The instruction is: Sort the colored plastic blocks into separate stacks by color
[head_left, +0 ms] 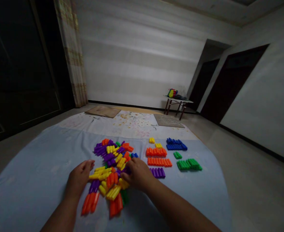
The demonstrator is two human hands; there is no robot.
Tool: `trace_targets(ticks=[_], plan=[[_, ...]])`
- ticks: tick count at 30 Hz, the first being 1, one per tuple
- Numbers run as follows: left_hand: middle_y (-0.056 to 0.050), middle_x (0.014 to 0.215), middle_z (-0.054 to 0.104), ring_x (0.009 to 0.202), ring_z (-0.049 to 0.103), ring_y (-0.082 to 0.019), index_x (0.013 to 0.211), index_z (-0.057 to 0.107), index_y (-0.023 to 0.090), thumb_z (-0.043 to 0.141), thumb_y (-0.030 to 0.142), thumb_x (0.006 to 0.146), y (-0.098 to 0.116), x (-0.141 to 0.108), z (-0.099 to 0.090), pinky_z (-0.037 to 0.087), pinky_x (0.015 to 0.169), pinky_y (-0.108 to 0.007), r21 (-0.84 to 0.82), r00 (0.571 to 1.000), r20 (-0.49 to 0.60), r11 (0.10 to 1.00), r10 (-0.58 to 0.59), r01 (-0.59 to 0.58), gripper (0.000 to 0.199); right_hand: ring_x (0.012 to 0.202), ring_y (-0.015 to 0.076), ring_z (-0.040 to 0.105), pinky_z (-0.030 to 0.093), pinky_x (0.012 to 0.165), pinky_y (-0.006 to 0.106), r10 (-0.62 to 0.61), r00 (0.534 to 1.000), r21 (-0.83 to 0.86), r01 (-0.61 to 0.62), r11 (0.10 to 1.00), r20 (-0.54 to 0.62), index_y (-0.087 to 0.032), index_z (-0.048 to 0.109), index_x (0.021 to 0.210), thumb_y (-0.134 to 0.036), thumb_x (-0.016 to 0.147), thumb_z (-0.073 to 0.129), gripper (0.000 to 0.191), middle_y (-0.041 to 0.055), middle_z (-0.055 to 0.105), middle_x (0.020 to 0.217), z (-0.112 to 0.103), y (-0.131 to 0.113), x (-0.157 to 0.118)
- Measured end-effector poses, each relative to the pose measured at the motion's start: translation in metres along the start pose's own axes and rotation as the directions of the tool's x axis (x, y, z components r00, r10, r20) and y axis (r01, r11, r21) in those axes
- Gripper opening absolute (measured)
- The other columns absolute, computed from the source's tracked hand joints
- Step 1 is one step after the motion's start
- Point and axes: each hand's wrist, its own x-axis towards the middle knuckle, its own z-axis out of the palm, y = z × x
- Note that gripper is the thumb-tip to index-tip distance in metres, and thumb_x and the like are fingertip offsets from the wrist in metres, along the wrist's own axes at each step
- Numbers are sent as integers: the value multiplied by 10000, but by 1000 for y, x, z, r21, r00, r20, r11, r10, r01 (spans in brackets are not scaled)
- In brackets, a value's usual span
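Observation:
A mixed pile of ribbed plastic strips made of joined tubes lies in front of me, with purple strips [109, 159], yellow strips [100, 173] and orange strips [90, 203] overlapping. My left hand [77, 177] is at the pile's left edge, fingers loosely curled and no piece visible in them. Over the right side of the pile, my right hand [138, 174] has its fingers closed on a purple plastic strip [126, 170], largely hidden by them. Right of that hand are sorted groups: orange rows [159, 161], a purple row [157, 173], green strips [189, 164] and blue strips [177, 145].
Small yellow strips [152, 140] lie behind the orange rows. A pale blue cloth [47, 161] covers the round table. Two flat boards, a brown one [103, 111] and a greyish one [168, 120], rest at its far edge. Beyond stands a small side table [178, 99] with a colourful bag.

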Motion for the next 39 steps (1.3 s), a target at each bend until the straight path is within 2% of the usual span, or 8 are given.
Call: trace_targets(ticks=[6, 9, 14, 20, 26, 30, 35, 39], plan=[[-3, 765, 717, 848, 654, -233, 773, 638, 247, 455, 512, 667, 3, 5, -2, 533, 716, -336, 9, 996, 1, 996, -93, 93, 339, 758, 205, 567, 445, 629, 289, -25, 998, -80, 30, 996, 63, -202, 614, 929, -429, 752, 585, 289, 66, 603, 865, -9, -1, 1], [23, 743, 718, 856, 653, -236, 731, 632, 279, 458, 532, 654, 3, 6, -2, 532, 747, -353, 7, 996, -7, 996, -93, 93, 316, 717, 206, 569, 450, 617, 297, -27, 995, -80, 35, 996, 99, -201, 624, 937, -399, 749, 579, 276, 70, 609, 836, -11, 0, -3], [52, 713, 712, 846, 652, -223, 718, 622, 306, 437, 554, 672, 1, 6, -3, 512, 810, -359, 42, 997, -14, 996, -80, 80, 313, 817, 205, 556, 462, 703, 300, -87, 995, 95, 82, 992, 52, -210, 597, 1018, -358, 714, 638, 341, 65, 581, 913, -15, 9, -12], [53, 733, 714, 868, 646, -222, 747, 614, 298, 431, 539, 685, 1, 6, -2, 515, 791, -353, 65, 996, -4, 994, -92, 92, 308, 984, 178, 516, 431, 861, 300, 31, 997, 299, -9, 954, -69, -201, 510, 1177, -109, 693, 613, 503, 69, 535, 1072, -43, 55, -38], [47, 734, 711, 874, 642, -214, 767, 613, 294, 419, 517, 717, 0, 7, 0, 486, 844, -360, 101, 996, 3, 991, -93, 92, 300, 958, 182, 527, 432, 859, 342, 131, 988, 230, -110, 967, -77, -216, 561, 1103, -68, 703, 592, 428, 53, 553, 1032, -68, 113, -69], [21, 779, 709, 893, 635, -215, 809, 613, 275, 398, 513, 726, 0, 7, -1, 495, 819, -350, 143, 995, 10, 985, -96, 94, 332, 905, 177, 540, 444, 826, 334, 174, 983, 193, -159, 968, -62, -197, 567, 1099, -71, 715, 583, 404, 61, 559, 1001, -68, 133, -90], [-48, 882, 696, 945, 620, -221, 913, 606, 220, 364, 519, 742, 5, 4, -3, 489, 831, -337, 192, 995, 58, 979, -86, 73, 420, 900, 174, 547, 450, 816, 314, 188, 982, 205, -191, 960, 32, -196, 571, 1101, -81, 702, 600, 416, 61, 558, 1026, -66, 132, -110], [-97, 938, 676, 983, 606, -237, 980, 593, 177, 362, 502, 736, 13, 0, -3, 517, 748, -306, 190, 989, 82, 976, -125, 107, 467, 934, 179, 549, 442, 846, 307, 190, 975, 238, -212, 948, 112, -208, 569, 1110, -104, 695, 614, 430, 57, 559, 1060, -68, 118, -119]])
